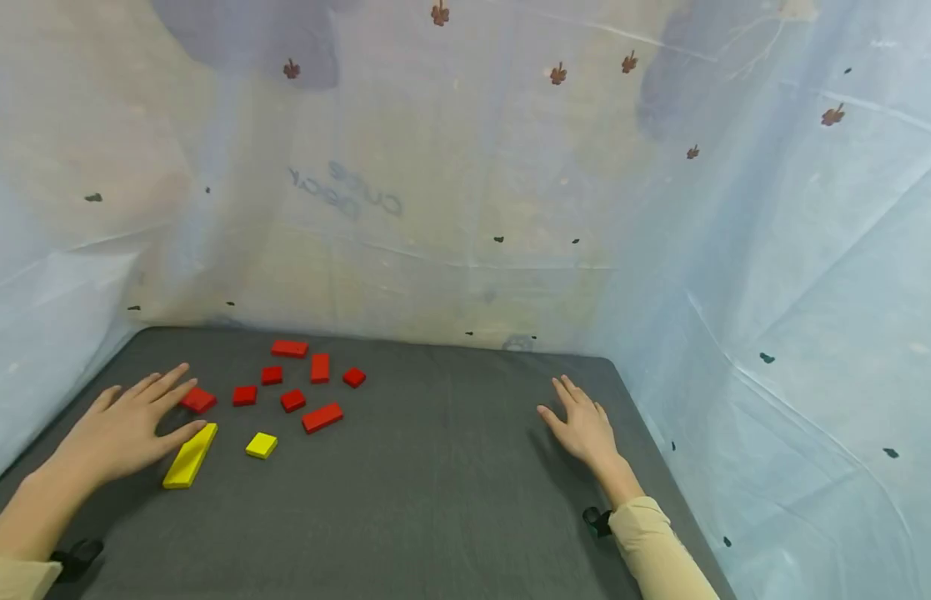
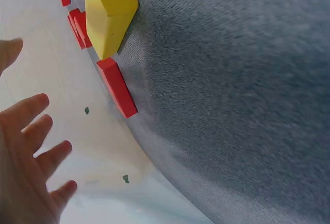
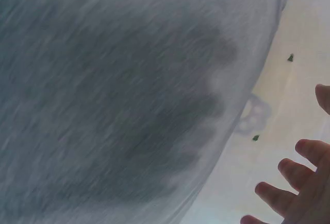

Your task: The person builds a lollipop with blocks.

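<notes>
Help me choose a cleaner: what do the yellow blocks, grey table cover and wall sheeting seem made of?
Yellow blocks: perhaps painted wood or plastic; smooth, opaque, solid-coloured faces. Grey table cover: probably fabric; matte, with fine woven-looking texture. Wall sheeting: likely thin plastic; faintly shiny, creased, translucent-looking.

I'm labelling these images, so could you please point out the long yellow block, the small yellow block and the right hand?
Long yellow block (image 1: 188, 460): head view, middle of its top face.
Small yellow block (image 1: 262, 444): head view, middle of its top face.
Right hand (image 1: 586, 427): head view, back of the hand.
</notes>
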A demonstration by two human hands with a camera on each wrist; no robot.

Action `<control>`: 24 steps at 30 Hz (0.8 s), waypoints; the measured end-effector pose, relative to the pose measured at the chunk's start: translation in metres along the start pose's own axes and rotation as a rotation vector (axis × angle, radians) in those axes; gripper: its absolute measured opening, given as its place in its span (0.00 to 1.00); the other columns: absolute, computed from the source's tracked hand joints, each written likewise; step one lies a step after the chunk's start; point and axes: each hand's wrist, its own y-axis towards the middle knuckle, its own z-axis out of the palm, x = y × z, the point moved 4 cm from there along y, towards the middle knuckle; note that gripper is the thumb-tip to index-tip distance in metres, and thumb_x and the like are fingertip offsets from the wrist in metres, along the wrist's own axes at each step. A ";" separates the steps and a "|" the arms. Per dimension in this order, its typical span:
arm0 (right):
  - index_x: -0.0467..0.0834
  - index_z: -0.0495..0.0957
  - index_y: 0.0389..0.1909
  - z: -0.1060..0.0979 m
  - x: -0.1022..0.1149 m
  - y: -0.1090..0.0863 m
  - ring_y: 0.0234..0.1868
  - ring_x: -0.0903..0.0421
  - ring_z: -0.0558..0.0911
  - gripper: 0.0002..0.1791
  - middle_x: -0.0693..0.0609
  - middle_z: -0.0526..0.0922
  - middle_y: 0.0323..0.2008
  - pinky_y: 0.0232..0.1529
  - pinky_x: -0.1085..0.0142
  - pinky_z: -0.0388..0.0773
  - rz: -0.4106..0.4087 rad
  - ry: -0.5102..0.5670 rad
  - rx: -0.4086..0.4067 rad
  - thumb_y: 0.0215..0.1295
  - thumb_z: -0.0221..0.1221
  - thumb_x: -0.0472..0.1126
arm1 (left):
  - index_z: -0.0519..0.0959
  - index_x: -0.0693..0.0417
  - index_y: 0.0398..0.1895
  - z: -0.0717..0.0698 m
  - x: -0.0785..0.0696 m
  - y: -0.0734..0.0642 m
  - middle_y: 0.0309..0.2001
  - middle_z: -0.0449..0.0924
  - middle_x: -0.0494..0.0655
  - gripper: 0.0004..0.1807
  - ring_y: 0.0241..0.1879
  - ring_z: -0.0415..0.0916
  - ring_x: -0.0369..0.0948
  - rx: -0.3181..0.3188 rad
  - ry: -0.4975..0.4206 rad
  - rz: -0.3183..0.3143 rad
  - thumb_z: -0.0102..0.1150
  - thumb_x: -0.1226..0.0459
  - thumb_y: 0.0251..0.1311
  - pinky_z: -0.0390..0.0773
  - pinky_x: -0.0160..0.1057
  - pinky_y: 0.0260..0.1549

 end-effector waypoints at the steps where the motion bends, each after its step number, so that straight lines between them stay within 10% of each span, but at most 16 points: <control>1: 0.52 0.52 0.75 0.000 0.004 0.000 0.72 0.40 0.57 0.39 0.48 0.52 0.75 0.66 0.35 0.52 -0.004 0.012 -0.014 0.68 0.47 0.65 | 0.61 0.57 0.72 -0.001 -0.001 -0.002 0.75 0.49 0.57 0.47 0.65 0.55 0.65 -0.026 0.002 0.012 0.48 0.33 0.59 0.45 0.71 0.60; 11: 0.57 0.62 0.71 0.002 0.067 0.003 0.68 0.45 0.66 0.33 0.51 0.67 0.69 0.63 0.44 0.65 -0.064 0.201 -0.124 0.68 0.50 0.62 | 0.76 0.56 0.59 -0.014 -0.012 -0.015 0.62 0.72 0.56 0.31 0.53 0.72 0.59 -0.230 -0.058 0.145 0.67 0.51 0.54 0.64 0.61 0.51; 24: 0.57 0.67 0.67 0.020 0.166 0.008 0.58 0.55 0.76 0.27 0.55 0.72 0.64 0.53 0.54 0.76 -0.306 0.292 -0.113 0.69 0.52 0.59 | 0.78 0.49 0.53 -0.010 -0.012 -0.028 0.53 0.78 0.53 0.29 0.43 0.80 0.56 -0.240 -0.184 0.197 0.75 0.57 0.44 0.74 0.61 0.38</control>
